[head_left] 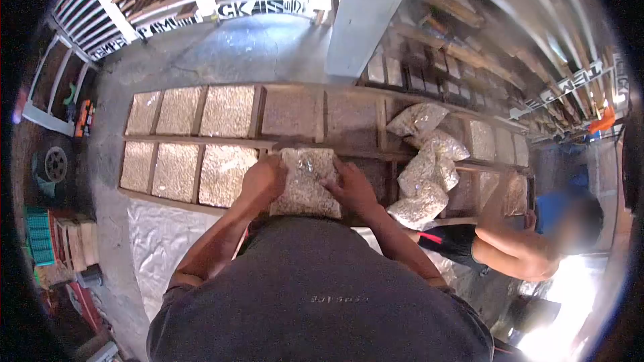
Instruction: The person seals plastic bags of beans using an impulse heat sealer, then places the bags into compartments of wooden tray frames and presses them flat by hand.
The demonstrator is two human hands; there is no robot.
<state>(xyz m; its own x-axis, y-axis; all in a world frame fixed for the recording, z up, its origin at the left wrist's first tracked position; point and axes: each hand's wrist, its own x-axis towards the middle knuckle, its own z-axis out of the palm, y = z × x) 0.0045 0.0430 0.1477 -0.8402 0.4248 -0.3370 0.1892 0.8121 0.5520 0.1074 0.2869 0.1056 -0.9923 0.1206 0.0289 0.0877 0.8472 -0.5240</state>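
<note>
A flat, square clear plastic bag of pale beans (305,184) lies in front of me over a compartment of the wooden frame (228,139). My left hand (265,178) is closed on its left edge near the upper corner. On the opposite side, my right hand (353,188) has its fingers bent on the bag's right edge, with the thumb toward the bag. Left of it, more bean-filled squares (228,173) sit in the frame's compartments. Several plump, loose bean bags (428,171) are heaped on the frame to the right.
A co-worker (520,248) crouches at the right, an arm reaching to the frame's far end. Silvery sheeting (161,245) covers the floor near me. Beyond the frame stands a pale pillar (372,17). Crates (75,241) are at the left, slatted racks (496,33) at the upper right.
</note>
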